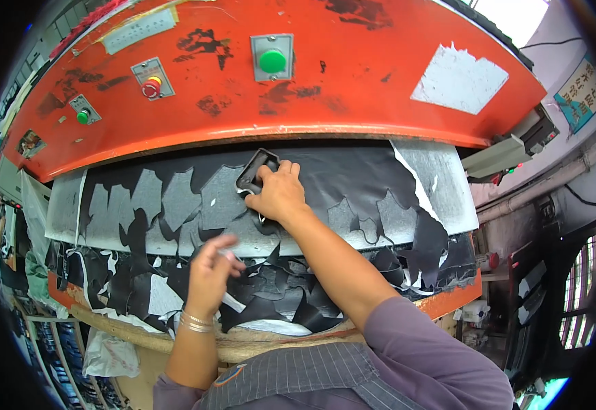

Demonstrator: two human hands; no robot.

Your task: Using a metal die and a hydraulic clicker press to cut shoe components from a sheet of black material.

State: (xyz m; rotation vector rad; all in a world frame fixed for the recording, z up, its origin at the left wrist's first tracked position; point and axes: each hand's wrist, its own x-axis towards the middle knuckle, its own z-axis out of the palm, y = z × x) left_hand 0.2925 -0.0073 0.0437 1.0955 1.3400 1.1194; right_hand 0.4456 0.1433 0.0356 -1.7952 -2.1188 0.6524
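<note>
My right hand (279, 193) reaches under the orange press head (352, 75) and grips a dark metal cutting die (255, 168) resting on a black sheet (339, 179) on the grey cutting board (441, 179). The sheet carries several cut-out holes. My left hand (210, 270) hovers lower down, over the pile of black scraps (277, 294), with fingers curled loosely; something small and pale may sit at its fingertips, blurred. A metal bracelet circles that wrist.
The press head carries green buttons (272, 61), a red and yellow button (151, 87) and a torn white patch (459, 77). Black offcuts hang over the bench's front edge (141, 328). Grey machine parts and pipes stand at the right (516, 150).
</note>
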